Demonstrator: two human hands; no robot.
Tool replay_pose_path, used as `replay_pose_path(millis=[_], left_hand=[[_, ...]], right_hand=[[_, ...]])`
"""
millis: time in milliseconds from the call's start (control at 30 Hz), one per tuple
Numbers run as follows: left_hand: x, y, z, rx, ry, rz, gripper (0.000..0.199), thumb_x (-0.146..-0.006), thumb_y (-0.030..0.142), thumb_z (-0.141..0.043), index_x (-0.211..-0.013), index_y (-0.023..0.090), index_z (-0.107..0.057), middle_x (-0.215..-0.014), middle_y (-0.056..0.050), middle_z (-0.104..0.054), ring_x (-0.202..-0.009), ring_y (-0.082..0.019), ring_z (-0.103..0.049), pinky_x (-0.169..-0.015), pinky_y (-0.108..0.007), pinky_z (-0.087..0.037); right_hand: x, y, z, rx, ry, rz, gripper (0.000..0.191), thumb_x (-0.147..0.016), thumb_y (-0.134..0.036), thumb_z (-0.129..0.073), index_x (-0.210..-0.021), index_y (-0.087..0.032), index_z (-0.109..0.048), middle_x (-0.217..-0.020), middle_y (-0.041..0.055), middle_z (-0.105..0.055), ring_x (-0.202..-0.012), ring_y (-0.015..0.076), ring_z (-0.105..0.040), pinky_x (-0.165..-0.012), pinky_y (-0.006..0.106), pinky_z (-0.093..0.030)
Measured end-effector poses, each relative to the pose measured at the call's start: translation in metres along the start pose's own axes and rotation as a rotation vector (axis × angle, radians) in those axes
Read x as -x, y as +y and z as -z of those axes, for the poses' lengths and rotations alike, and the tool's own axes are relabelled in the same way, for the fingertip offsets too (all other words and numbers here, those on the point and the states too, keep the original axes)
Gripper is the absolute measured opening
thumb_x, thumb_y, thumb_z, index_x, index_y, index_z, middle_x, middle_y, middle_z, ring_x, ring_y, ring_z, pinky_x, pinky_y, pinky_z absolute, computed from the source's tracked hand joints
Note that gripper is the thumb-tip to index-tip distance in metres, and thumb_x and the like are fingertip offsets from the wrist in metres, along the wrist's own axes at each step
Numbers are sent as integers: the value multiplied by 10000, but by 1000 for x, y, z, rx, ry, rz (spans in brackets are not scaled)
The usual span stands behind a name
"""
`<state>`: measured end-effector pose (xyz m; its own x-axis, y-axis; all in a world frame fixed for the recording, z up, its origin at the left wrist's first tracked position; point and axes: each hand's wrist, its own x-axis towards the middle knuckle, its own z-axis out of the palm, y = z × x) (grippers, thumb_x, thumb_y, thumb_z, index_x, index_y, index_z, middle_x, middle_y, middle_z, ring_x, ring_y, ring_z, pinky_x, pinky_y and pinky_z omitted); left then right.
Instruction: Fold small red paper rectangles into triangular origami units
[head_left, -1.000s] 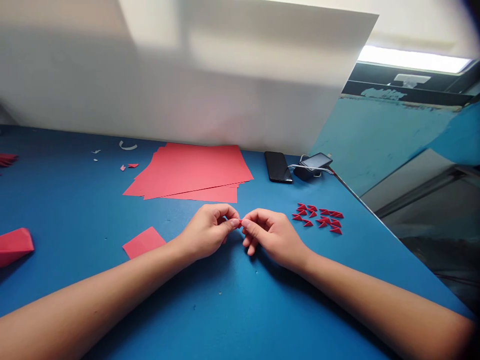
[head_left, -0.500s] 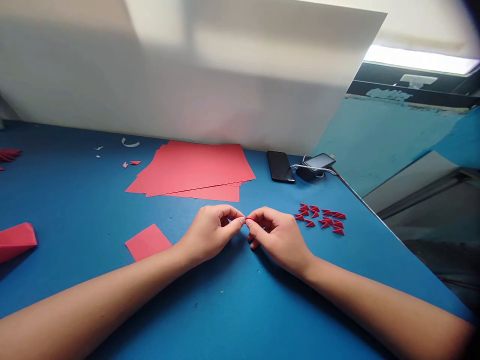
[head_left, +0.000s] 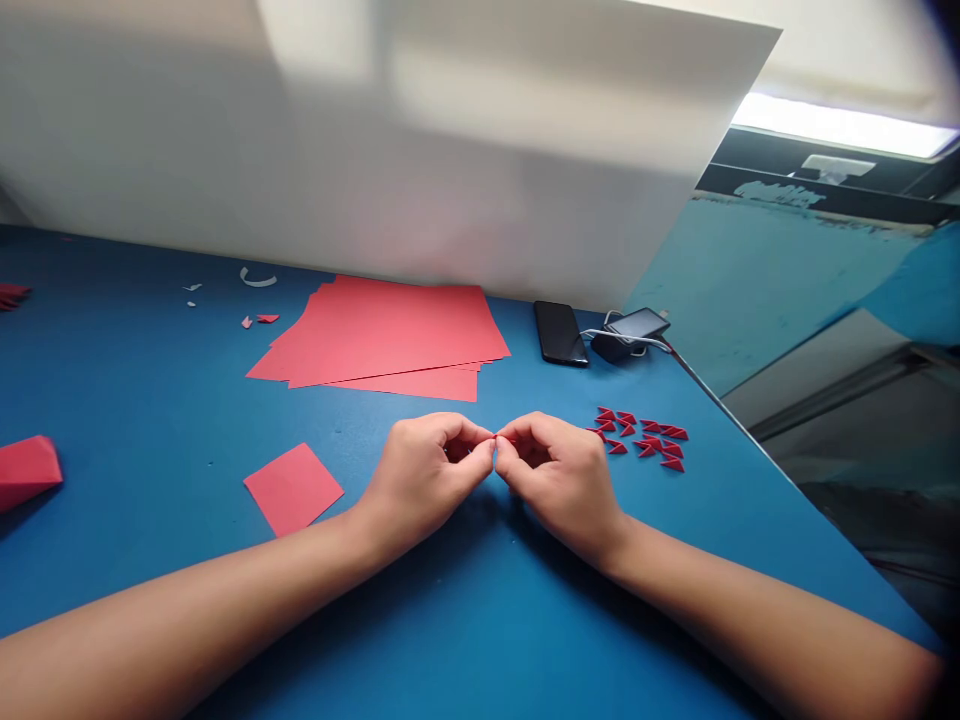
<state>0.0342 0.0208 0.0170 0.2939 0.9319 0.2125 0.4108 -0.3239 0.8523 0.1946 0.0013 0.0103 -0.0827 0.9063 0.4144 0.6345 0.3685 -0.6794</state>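
Left hand (head_left: 427,475) and right hand (head_left: 561,478) meet at the fingertips, both pinching a red bit (head_left: 495,437) (mostly hidden, can't tell its shape). Probably a two-sided pinch because it's so small. It's held above the table (head_left: 487,620), nearer us than the sheets (head_left: 390,330). Folded pieces (head_left: 673,464) sit just beside right hand, likely grouped for reach; square (head_left: 292,488) lies next to left forearm, likely same reason. Sheets and phone (head_left: 561,333) are at the back, probably out of the way. Edges: board (head_left: 375,150) bounds the back, table edge slants down the right. Most room: between the forearms.
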Motion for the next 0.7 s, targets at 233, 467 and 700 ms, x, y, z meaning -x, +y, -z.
replay_pose_path(millis=[233, 467, 700], left_hand=[[3, 4, -3, 16, 124, -40, 125, -760, 217, -627, -651, 157, -633, -628, -3, -668, -566, -119, -593, -535, -216, -456], [4, -2, -8, -107, 252, -334, 105, -827, 192, -585, -787, 159, -677, -744, -38, -674, -644, -127, -590, -600, -240, -482], [7, -2, -6, -39, 130, -447, 347, -820, 32, -491, -1099, 165, -648, -1033, -71, -646, -844, -130, -601, -705, -235, -492]], right_hand=[[4, -4, -3, -16, 103, 142, 121, -836, -196, -574, -745, -194, -654, -668, 31, -671, -585, 149, -601, -583, 281, -487], [6, -6, -2, -138, 104, 160, 218, -856, -163, -546, -1001, -225, -697, -966, 57, -721, -862, 193, -672, -773, 320, -556], [4, -2, -3, -319, 102, 46, 263, -853, -230, -615, -1108, -239, -677, -1088, 62, -684, -988, 210, -653, -866, 343, -555]])
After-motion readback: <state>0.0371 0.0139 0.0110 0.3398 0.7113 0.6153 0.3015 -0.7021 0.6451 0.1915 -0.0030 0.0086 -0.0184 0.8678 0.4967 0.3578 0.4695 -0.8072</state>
